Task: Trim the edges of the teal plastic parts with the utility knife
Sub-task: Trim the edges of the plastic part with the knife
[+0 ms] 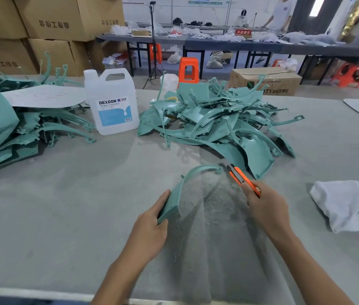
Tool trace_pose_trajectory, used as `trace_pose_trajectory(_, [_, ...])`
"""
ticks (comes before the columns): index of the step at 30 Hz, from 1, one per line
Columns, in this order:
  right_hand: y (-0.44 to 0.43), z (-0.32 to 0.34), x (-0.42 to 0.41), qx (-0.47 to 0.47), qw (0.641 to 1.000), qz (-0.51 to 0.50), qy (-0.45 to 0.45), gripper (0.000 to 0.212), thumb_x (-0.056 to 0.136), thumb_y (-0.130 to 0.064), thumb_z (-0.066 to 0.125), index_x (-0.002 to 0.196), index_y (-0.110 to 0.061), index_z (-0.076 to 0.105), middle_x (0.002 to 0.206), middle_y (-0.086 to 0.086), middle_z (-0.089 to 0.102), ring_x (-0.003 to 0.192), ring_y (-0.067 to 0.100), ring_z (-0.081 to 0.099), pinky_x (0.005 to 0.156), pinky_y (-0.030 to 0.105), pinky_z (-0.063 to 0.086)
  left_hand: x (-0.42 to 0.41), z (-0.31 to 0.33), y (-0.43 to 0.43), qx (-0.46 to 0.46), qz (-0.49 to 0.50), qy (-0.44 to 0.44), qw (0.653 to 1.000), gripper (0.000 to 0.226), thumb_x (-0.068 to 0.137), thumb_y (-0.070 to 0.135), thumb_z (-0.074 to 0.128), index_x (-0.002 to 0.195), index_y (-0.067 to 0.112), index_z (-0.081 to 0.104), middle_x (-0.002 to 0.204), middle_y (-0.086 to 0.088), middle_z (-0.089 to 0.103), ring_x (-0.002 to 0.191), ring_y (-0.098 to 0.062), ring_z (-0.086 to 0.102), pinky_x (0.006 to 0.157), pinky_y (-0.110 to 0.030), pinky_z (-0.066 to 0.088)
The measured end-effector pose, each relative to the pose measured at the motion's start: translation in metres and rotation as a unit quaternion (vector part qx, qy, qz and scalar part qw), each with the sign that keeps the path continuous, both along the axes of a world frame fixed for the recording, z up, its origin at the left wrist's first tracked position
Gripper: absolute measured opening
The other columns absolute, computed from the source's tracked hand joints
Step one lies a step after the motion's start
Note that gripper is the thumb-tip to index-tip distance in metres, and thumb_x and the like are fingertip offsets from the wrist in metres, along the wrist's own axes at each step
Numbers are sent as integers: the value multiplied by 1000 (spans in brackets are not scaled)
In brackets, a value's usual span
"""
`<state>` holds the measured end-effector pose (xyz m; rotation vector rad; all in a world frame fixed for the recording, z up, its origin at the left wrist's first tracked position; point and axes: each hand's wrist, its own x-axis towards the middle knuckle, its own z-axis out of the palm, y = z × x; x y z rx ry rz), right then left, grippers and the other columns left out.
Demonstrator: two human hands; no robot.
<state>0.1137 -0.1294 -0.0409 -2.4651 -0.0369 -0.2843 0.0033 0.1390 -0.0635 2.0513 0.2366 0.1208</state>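
Observation:
My left hand point(152, 225) grips the wide lower end of a curved teal plastic part point(174, 199), whose thin arc bends up and right to a small tab. My right hand point(264, 208) holds an orange utility knife point(240, 177) with its tip right beside that tab. A big heap of teal parts point(218, 119) lies beyond my hands, and a second heap point(9, 124) sits at the left. Pale shavings litter the grey table point(64, 205) between my hands.
A white DEXCON jug point(111, 102) stands between the two heaps. A white sheet point(42, 97) rests on the left heap. A white cloth point(345, 205) lies to the right. Cardboard boxes, orange stools and people at a far bench fill the background.

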Motion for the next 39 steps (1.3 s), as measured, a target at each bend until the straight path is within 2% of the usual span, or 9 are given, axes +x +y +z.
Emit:
trace_pose_trajectory(7, [41, 11, -82, 173, 970, 169, 8, 32, 87, -74, 48, 108, -55, 62, 70, -10, 68, 50, 8, 59, 51, 34, 54, 3, -5, 2, 15, 11, -17, 1000, 74, 90, 0, 47, 148, 45, 41, 135, 32, 48, 103, 35, 41, 83, 7, 32])
trace_pose_trajectory(14, [41, 8, -97, 225, 945, 234, 29, 36, 87, -68, 53, 114, -49, 66, 70, -5, 67, 52, 6, 60, 50, 18, 45, 4, -6, 4, 12, 14, -5, 1000, 71, 91, 1, 46, 147, 43, 44, 95, 10, 66, 66, 1, 59, 59, -9, 43])
trace_pose_trajectory(17, [41, 4, -93, 207, 949, 238, 29, 40, 86, -75, 49, 113, -50, 65, 70, -8, 66, 52, 5, 60, 50, 18, 44, 4, -4, 4, 3, 14, -4, 1000, 71, 91, 1, 45, 146, 45, 45, 95, 5, 70, 60, 1, 58, 55, -10, 41])
trace_pose_trajectory(21, [40, -2, -60, 120, 977, 176, -13, 18, 92, -68, 45, 97, -60, 61, 64, -6, 64, 51, 6, 58, 49, 24, 44, 6, 0, 4, -18, 25, -20, 999, 71, 92, -1, 47, 146, 44, 45, 134, 22, 57, 98, 26, 53, 75, 2, 38])
trace_pose_trajectory(29, [4, -9, 32, -115, 993, 5, 12, 35, 102, -49, 45, 107, -26, 71, 72, 1, 64, 66, 24, 59, 58, 33, 47, -3, 6, -2, -5, -2, 2, 1000, 73, 93, 0, 46, 146, 50, 40, 132, 45, 42, 117, 26, 42, 92, 6, 30])
trace_pose_trajectory(32, [-12, -14, 41, -137, 990, -19, 19, 37, 103, -50, 41, 105, -24, 68, 72, 0, 62, 66, 23, 59, 56, 32, 47, -1, 11, 3, -36, 8, -4, 999, 70, 90, -3, 45, 139, 46, 53, 122, 22, 67, 109, 5, 62, 93, -14, 50])
trace_pose_trajectory(35, [-17, -24, 35, -104, 994, -30, -9, 35, 102, -52, 40, 101, -27, 65, 71, -6, 60, 64, 19, 56, 55, 32, 43, -1, 18, 8, -73, 39, 9, 996, 45, 83, -2, 52, 92, 38, 71, 63, 4, 64, 49, -4, 51, 49, -20, 40])
trace_pose_trajectory(37, [-19, -27, 29, -73, 996, -38, -41, 31, 101, -52, 41, 99, -32, 64, 67, -12, 58, 60, 11, 53, 51, 28, 35, -3, 22, 14, -178, 101, 8, 979, 13, 73, 14, 65, 77, 24, 72, 59, 3, 63, 54, -14, 53, 56, -25, 40])
trace_pose_trajectory(39, [-20, -27, 26, -44, 996, -42, -58, 32, 101, -52, 41, 98, -31, 65, 65, -14, 56, 58, 2, 49, 50, 24, 31, -8, 23, 22, -285, 154, -13, 946, 30, 67, 19, 73, 95, 11, 71, 83, -9, 75, 69, -28, 70, 64, -37, 53])
